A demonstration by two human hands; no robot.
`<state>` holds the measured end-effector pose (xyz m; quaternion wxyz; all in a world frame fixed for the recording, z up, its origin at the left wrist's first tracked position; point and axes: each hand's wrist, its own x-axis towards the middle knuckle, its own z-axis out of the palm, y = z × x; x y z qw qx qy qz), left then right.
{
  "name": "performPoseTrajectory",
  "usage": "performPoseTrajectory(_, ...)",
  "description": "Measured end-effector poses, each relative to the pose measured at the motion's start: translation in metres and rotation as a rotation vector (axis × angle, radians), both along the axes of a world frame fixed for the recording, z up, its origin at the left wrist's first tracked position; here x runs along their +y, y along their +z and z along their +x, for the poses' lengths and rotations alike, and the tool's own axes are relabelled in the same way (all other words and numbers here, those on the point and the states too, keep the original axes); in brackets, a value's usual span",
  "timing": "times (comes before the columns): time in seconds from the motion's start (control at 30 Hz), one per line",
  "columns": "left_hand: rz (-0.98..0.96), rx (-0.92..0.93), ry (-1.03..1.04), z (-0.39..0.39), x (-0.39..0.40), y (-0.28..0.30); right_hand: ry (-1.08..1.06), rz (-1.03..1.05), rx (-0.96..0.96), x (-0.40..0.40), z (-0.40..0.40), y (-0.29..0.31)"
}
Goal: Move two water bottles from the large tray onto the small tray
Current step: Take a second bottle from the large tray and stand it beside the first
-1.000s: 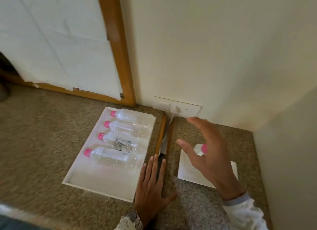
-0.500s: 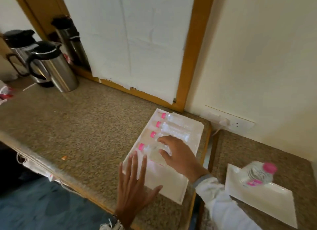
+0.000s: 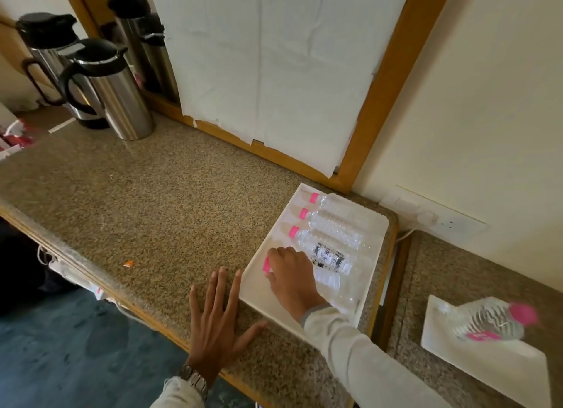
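The large white tray (image 3: 259, 289) lies on the granite counter and holds several clear water bottles with pink caps, lying side by side. My right hand (image 3: 291, 278) rests on top of the nearest bottle (image 3: 330, 281), fingers curled over its neck by the pink cap. The bottle behind it (image 3: 323, 252) has a black-and-white label. My left hand (image 3: 216, 319) lies flat on the counter, fingers spread, just left of the tray's front corner. At the right, the small white tray (image 3: 493, 365) carries one bottle (image 3: 490, 321), blurred, pink cap to the right.
Two steel thermos jugs (image 3: 112, 88) with black lids stand at the back left. A wood-framed board (image 3: 377, 81) covered in white paper leans on the wall behind the large tray. A wall socket (image 3: 438, 222) with a cord sits between the two counters, separated by a gap (image 3: 393, 286).
My right hand left the bottle on the small tray, crossed to the large tray and closed over the nearest bottle's neck. The view swung left; my left hand stayed flat on the counter.
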<state>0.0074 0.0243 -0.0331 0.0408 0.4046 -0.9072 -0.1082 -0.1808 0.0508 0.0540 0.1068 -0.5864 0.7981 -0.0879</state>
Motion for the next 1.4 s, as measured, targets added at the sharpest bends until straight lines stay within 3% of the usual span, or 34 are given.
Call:
performPoseTrajectory(0.3, 0.034, -0.006, -0.021, 0.001, -0.002, -0.004, -0.23, -0.529, -0.312, 0.093, -0.005, 0.061)
performPoseTrajectory(0.57, 0.024, -0.054, -0.033, 0.0, -0.001, -0.001, -0.367, -0.616, -0.41, 0.135, -0.02, 0.057)
performPoseTrajectory(0.87, -0.029, -0.108, -0.029, -0.01, 0.005, 0.011, -0.282, -0.639, -0.456, 0.145, -0.045, 0.063)
performPoseTrajectory(1.4, -0.153, 0.088, -0.275, -0.172, 0.092, 0.057, -0.252, -0.921, -0.335, 0.186, -0.142, 0.137)
